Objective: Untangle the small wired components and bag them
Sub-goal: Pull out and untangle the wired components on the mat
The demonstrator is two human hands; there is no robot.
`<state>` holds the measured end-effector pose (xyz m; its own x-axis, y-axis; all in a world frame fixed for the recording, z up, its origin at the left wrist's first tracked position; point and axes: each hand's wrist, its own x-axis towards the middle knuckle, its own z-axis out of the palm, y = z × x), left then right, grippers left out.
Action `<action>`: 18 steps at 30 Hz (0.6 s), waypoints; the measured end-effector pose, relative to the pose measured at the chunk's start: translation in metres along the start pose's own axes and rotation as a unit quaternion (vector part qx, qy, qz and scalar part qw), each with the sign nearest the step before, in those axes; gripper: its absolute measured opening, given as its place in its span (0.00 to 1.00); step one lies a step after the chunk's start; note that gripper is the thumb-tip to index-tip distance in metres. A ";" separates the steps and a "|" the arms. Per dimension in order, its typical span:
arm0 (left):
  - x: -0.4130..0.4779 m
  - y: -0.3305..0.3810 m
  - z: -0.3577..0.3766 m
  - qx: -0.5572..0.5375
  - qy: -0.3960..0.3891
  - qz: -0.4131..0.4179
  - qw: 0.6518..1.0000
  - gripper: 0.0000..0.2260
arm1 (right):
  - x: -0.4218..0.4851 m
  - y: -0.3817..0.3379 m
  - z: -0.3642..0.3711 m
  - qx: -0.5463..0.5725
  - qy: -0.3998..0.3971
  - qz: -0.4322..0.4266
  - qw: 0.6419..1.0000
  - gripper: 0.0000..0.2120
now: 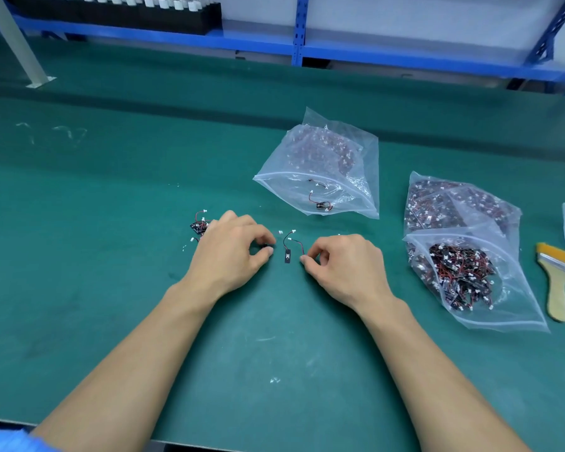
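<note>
Head view shows the job early to midway, by my reckoning: the open bag (346, 158) just beyond the hands holds only a couple of loose pieces near its mouth, while a small tangle (199, 225) lies behind the left hand (232, 256) and a full bag (509, 305) of knotted ones sits well out past the right hand (344, 269), a brush (556, 288) farther still. One wired component (287, 255) lies on the green table (111, 256) between the two hands, seemingly freed and awaiting bagging. Both forearms rest low, hands apart, knuckles up. The right thumb and forefinger pinch the end of that component's red wire; the left pinch a small dark part (268, 246), likely another piece.
</note>
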<state>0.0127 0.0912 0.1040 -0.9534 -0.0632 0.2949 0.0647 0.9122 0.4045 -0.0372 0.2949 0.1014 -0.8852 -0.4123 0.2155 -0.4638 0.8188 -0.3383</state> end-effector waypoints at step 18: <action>-0.001 0.008 0.004 -0.055 -0.012 0.103 0.993 0.06 | 0.002 0.012 -0.002 0.008 0.054 0.085 0.995 0.07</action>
<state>0.0132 0.1002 0.1033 -0.9232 0.1313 0.3612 0.2898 0.8552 0.4297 -0.0444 0.3045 0.0994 -0.9425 -0.2217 0.2502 -0.3080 0.8669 -0.3919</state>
